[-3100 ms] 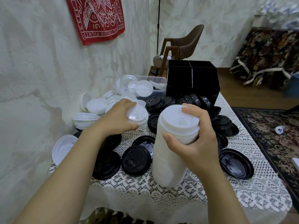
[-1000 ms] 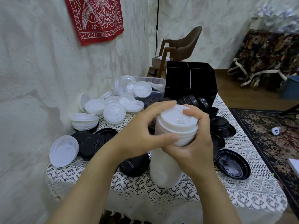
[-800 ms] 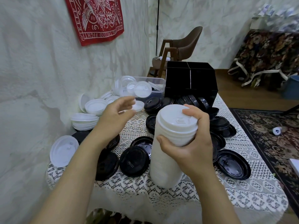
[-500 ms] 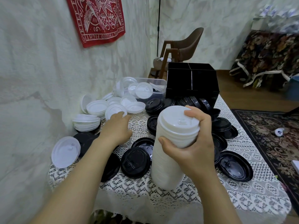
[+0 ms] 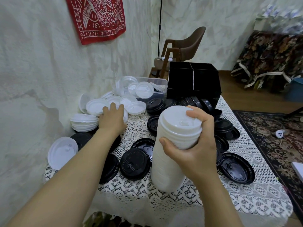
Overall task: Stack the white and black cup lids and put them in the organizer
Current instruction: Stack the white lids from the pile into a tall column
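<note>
Off the tall stack of white lids [image 5: 170,161], which the right hand [image 5: 195,149] keeps clasped in curled fingers and thumb, the left hand [image 5: 113,122] lays outstretched fingers on a loose white lid [image 5: 126,115], likely next for the pile; the organizer [image 5: 193,84] waits beyond both fingertips.

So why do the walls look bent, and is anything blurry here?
Head view: the wide-angle lens bows lines near the edges; the top right corner is smeared; the white lid stack in the right hand is sharp; soft light, faint shadows.
</note>
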The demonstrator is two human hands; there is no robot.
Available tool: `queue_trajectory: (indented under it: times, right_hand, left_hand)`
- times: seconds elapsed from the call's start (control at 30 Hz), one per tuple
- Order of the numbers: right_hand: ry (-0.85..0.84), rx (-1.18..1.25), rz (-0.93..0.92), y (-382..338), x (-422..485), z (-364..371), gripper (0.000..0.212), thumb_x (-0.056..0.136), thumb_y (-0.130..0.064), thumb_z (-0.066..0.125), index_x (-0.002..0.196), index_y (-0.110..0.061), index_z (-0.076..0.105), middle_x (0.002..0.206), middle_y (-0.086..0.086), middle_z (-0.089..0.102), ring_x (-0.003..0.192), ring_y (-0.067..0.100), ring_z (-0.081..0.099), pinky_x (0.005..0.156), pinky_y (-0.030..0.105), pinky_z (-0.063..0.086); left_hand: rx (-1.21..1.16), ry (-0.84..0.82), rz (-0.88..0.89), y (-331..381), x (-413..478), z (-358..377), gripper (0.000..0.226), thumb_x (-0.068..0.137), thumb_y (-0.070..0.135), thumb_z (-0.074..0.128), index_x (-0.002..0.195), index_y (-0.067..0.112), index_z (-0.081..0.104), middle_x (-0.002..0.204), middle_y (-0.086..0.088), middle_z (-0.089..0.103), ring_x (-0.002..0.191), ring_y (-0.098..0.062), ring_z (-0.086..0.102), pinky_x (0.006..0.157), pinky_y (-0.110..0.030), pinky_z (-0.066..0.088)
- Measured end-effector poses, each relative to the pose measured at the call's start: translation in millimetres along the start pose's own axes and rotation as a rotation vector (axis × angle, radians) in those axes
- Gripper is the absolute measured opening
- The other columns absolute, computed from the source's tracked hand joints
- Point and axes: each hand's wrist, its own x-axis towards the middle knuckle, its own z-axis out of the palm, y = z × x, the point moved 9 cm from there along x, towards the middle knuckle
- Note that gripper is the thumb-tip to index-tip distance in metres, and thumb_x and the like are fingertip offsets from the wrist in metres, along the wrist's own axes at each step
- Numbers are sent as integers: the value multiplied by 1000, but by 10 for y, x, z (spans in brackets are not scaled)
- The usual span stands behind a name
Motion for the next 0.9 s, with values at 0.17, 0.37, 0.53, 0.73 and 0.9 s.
queue_trajectory:
  times: [0.17, 0.37, 0.53, 0.73, 0.9]
  right_hand:
    - [0, 2, -3, 2, 2, 2, 64, 61, -43, 77, 114, -39, 42, 126, -23, 46, 119, 6, 48, 95, 19, 42]
    - [-1, 10, -9, 1, 3, 1, 64, 61, -42, 77, 114, -39, 42, 127, -19, 47, 121, 8, 48, 96, 19, 42]
    - [-6, 20, -10, 8, 3, 4, 65, 61, -42, 78, 115, -40, 42, 128, -18, 47, 121, 10, 49, 95, 20, 43]
    - [-7, 22, -14, -6, 5, 1, 66, 61, -41, 78, 116, -39, 42, 128, -19, 47, 121, 6, 49, 94, 16, 42]
    - [-24, 45, 7, -24, -3, 15, 71, 59, -40, 80, 117, -45, 40, 120, -19, 54, 111, 8, 57, 83, 20, 51]
  left_hand:
    - [-215, 78, 81, 39, -48, -123, 76, 82, 27, 69, 146, 16, 31, 147, -13, 29, 135, -32, 27, 105, -44, 33]
    - [-535, 109, 180, 189, -261, -404, 89, 73, 31, 81, 147, 21, 33, 145, -3, 33, 136, -19, 32, 106, -30, 28]
    - [-633, 171, 250, 402, -554, -821, 89, 71, 35, 83, 145, 18, 37, 148, 3, 40, 136, -14, 36, 112, -28, 28]
    - [-912, 240, 383, 669, -953, -1450, 87, 56, 65, 69, 131, 24, 53, 122, 17, 52, 118, -5, 50, 104, -29, 41]
    - [-1012, 101, 484, 961, -1188, -1533, 75, 56, 63, 73, 123, 36, 55, 123, 15, 59, 115, -4, 57, 100, -34, 48]
